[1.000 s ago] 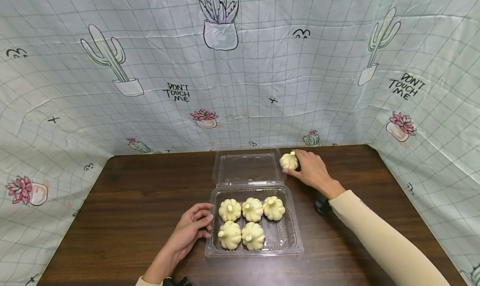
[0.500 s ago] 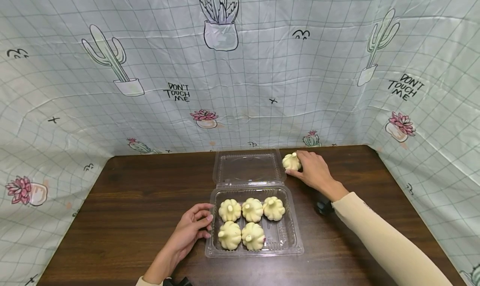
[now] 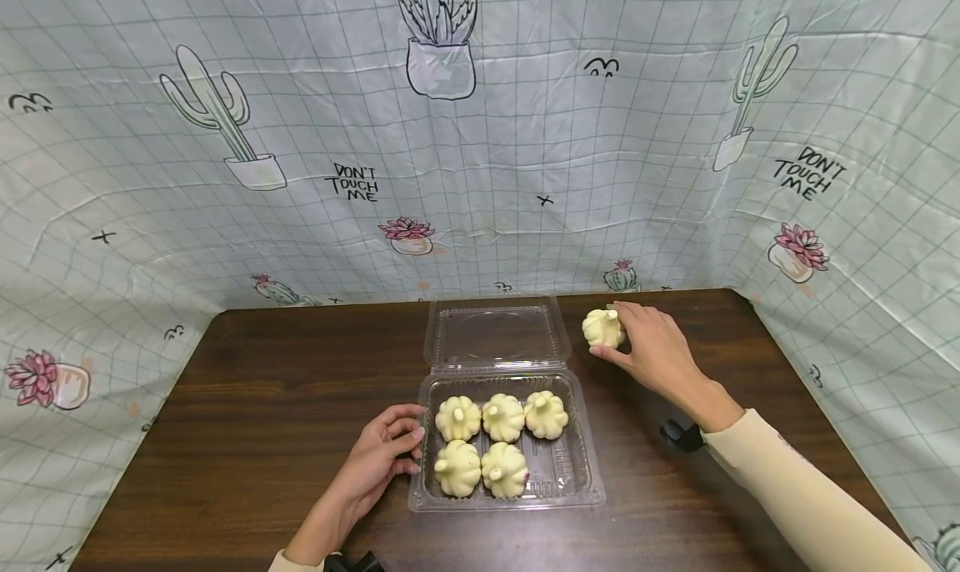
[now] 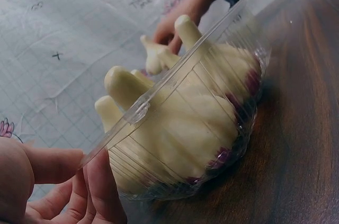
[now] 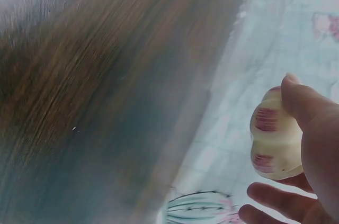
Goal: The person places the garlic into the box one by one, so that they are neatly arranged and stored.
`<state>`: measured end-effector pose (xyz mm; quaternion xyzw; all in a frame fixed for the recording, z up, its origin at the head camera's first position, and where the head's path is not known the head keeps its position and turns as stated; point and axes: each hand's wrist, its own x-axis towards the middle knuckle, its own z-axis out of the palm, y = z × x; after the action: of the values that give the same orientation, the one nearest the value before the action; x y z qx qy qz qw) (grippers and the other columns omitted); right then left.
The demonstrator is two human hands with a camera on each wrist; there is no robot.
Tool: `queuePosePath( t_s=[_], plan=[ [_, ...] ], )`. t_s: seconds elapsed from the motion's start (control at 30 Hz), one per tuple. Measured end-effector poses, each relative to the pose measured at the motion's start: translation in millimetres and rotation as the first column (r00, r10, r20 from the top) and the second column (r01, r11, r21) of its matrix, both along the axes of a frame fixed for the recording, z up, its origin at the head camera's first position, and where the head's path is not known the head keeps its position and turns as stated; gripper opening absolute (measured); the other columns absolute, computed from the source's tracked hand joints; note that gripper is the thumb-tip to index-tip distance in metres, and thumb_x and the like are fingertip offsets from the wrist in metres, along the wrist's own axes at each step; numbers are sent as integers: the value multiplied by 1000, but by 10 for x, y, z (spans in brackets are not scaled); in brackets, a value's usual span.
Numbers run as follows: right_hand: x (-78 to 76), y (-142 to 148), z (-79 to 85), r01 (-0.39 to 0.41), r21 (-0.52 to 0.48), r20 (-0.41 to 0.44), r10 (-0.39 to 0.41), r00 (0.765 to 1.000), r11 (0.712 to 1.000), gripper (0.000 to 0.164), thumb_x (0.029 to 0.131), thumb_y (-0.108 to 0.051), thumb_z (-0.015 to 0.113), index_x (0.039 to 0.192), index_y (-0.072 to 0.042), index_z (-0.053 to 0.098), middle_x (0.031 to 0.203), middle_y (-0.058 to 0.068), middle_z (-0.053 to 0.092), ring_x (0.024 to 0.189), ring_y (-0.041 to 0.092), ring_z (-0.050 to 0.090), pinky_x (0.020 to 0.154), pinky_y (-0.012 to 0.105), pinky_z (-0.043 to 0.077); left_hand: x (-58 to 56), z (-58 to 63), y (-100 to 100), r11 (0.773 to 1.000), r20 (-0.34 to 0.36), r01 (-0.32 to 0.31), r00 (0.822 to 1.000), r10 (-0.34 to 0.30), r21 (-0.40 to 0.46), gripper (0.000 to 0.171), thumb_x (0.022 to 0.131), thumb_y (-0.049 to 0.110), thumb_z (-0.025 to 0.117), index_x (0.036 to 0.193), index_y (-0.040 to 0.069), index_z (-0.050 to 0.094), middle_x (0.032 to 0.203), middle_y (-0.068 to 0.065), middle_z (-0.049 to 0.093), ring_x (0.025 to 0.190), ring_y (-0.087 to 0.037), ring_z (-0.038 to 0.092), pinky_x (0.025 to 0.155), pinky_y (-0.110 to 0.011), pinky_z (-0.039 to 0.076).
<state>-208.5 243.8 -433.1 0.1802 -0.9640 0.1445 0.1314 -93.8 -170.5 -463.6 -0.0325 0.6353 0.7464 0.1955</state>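
A clear plastic clamshell container [image 3: 585,480] lies with its lid folded back, holding several pale garlic bulbs [image 3: 503,418] with stubby stems. My left hand [image 3: 378,455] is at its left side; in the left wrist view the thumb and fingers [image 4: 53,164] pinch the rim. Another garlic bulb [image 3: 602,328] is gripped between thumb and fingers of my right hand [image 3: 660,351], right of the lid. Purple streaks mark this bulb's underside in the right wrist view, where part of it is hidden by the thumb. The container's front right corner has no bulb in it.
The raised-edge transparent lid [image 3: 495,334] lies toward the back of the dark wooden table [image 3: 300,388]. A pale gridded curtain [image 3: 495,163] with cactus drawings hangs behind the table and along both sides.
My right hand has moved right and slightly toward me, carrying the garlic bulb away from the lid. The left hand stays at the container's rim, and the bulbs inside have not moved.
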Motion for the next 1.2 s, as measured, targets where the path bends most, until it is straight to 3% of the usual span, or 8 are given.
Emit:
queuePosePath(
  t_s=[0.37, 0.83, 1.2],
  plan=[
    [347, -118, 208, -87, -26, -63, 86, 994, 996, 74, 85, -36, 89, 142, 3, 61, 138, 22, 66, 128, 46, 59, 108, 64, 43, 2, -1, 1, 1000, -2, 1, 1000, -1, 0, 42, 107, 6, 60, 144, -6, 45, 102, 2, 58, 79, -8, 57, 64, -21, 55],
    [666, -315, 302, -215, -14, -141, 210, 967, 977, 85, 77, -35, 95, 145, -1, 59, 119, 14, 73, 113, 35, 66, 104, 54, 48, 7, 4, -1, 1000, 1, -3, 1000, 3, 1, 42, 107, 6, 60, 144, -6, 45, 101, 2, 57, 79, -8, 57, 64, -20, 55],
    [838, -412, 285, -350, 31, -206, 349, 914, 936, 82, 74, -40, 94, 142, -6, 62, 123, 5, 72, 112, 28, 67, 101, 49, 50, 5, -1, 3, 1000, 4, -6, 1000, 6, -4, 43, 107, 6, 60, 145, -7, 44, 102, 2, 57, 79, -8, 56, 64, -20, 55]
  ],
)
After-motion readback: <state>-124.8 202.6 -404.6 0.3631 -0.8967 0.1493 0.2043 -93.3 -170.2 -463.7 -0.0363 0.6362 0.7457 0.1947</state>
